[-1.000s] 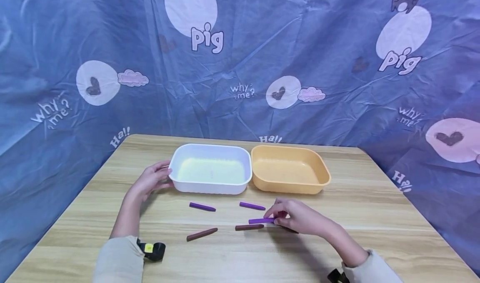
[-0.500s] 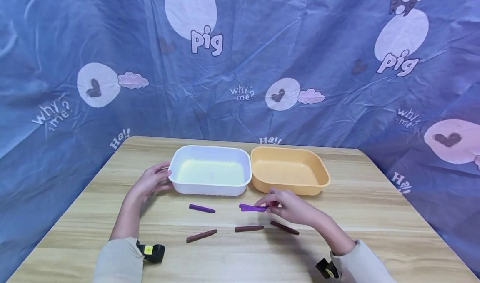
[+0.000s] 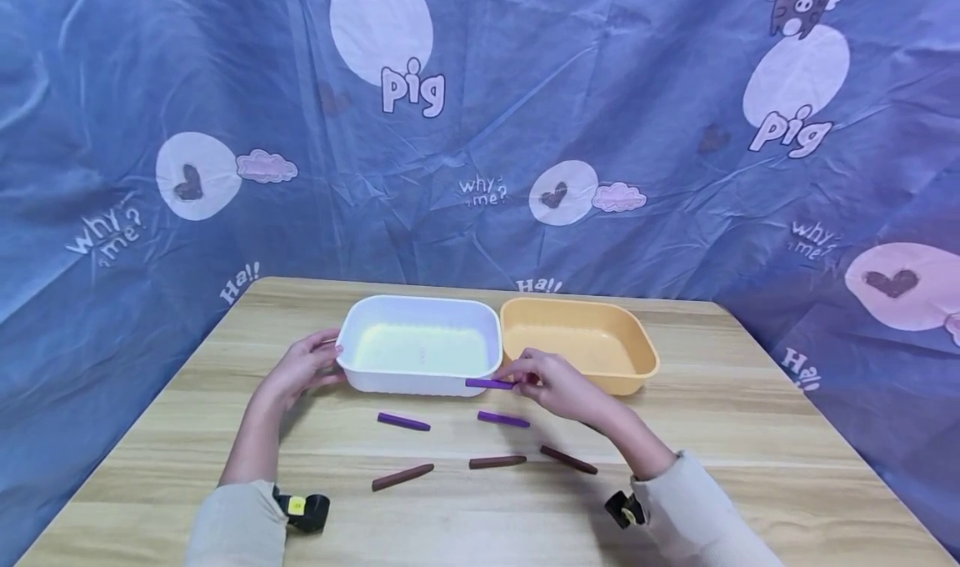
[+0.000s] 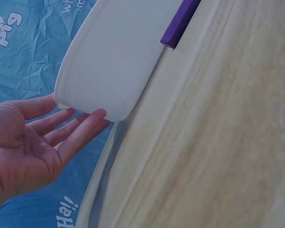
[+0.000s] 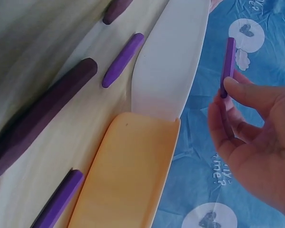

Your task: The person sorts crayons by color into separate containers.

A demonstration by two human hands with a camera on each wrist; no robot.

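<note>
1. Far left: left hand (image 3: 296, 371), emerging from a pale sleeve (image 3: 232, 525). Rests against the left end of the white tub (image 3: 416, 383) with fingers nearly straight and parted; not wrapped around anything.
2. Before that tub, on the wood-grain table (image 3: 150, 467): dark purple crayon (image 3: 403, 421), lying roughly crosswise; nearer the person, left brown crayon (image 3: 402, 477), slanting away toward the right.
3. Farther right: held purple crayon (image 3: 486, 383), raised off the table in front of the white tub's near right corner. Juts leftward from the right fingertips, with long axis almost level and running along the tub's near wall. Far closer to the right side's fingers than to the left's, at the tub's opposite end.
4. Below it on the table: second purple crayon (image 3: 503, 418), then middle brown crayon (image 3: 497, 462), both lying nearly crosswise.
5. Next: right hand (image 3: 551, 381). Pinches the held crayon's right end between thumb and fingertips, with no gap beyond its thickness. Partly covers the near left corner of the orange tub (image 3: 622, 383), just beside the white one.
6. Rightmost: right brown crayon (image 3: 568, 459), slanting nearer toward the right. Also, in the right wrist view, third purple crayon (image 5: 59, 199) near the orange tub; probably mostly hidden by the right forearm (image 3: 630, 438) in the head view.
</note>
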